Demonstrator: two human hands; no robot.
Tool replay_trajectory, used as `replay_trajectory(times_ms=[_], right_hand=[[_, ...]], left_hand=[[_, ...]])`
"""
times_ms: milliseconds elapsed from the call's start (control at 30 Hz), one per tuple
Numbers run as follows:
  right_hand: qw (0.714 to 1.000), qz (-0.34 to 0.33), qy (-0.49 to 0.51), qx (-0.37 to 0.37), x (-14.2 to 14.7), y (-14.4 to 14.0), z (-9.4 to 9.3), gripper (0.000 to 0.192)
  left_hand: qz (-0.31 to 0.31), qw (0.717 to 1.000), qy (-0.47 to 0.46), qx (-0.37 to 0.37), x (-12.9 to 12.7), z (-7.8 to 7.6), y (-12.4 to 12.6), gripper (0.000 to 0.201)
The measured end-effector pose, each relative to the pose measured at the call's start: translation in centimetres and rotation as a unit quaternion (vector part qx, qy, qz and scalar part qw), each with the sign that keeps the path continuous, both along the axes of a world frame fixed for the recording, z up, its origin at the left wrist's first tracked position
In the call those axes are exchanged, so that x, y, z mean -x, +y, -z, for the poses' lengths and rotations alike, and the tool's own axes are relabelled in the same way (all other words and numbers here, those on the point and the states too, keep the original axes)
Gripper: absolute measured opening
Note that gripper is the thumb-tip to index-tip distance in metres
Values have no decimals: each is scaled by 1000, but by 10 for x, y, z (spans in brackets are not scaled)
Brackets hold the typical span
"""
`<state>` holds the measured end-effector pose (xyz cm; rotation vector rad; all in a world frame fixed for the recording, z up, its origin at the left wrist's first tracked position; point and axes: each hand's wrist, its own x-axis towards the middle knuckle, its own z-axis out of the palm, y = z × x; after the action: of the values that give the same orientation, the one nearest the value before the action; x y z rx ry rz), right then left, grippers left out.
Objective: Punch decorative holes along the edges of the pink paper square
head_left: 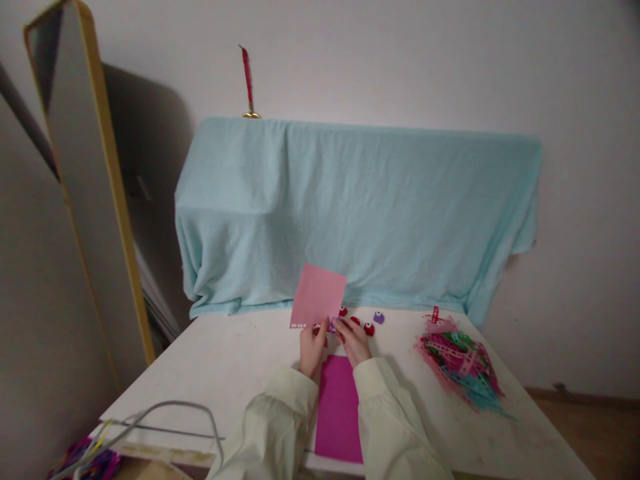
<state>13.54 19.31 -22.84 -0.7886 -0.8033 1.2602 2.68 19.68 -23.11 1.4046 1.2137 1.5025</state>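
Note:
My left hand (313,347) and my right hand (354,340) meet at the lower edge of a light pink paper sheet (318,294), which stands tilted up off the white table (225,360). A row of small punched holes runs along the sheet's bottom left edge. Between my fingertips sits a small purple paper punch (333,325) clamped on the sheet's edge. A magenta sheet (339,408) lies flat on the table between my forearms.
Small red punches (369,328) and a purple one (379,317) lie just beyond my hands. A heap of punched paper strips (460,363) sits at the right. A light blue cloth (350,213) drapes something behind. A framed mirror (85,173) leans at the left.

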Motion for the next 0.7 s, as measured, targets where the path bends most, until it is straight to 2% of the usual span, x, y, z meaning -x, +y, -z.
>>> replay_trajectory(times_ms=[200, 533, 700], right_hand=[[1000, -1, -9, 9, -1, 0, 2, 27], [998, 17, -64, 10, -2, 1, 5, 30], [999, 11, -44, 4, -1, 0, 3, 31]], left_hand=[[-5, 1000, 2, 0, -1, 3, 3, 49], [12, 999, -36, 1, -2, -4, 1, 50], [17, 999, -46, 3, -3, -3, 1, 49]])
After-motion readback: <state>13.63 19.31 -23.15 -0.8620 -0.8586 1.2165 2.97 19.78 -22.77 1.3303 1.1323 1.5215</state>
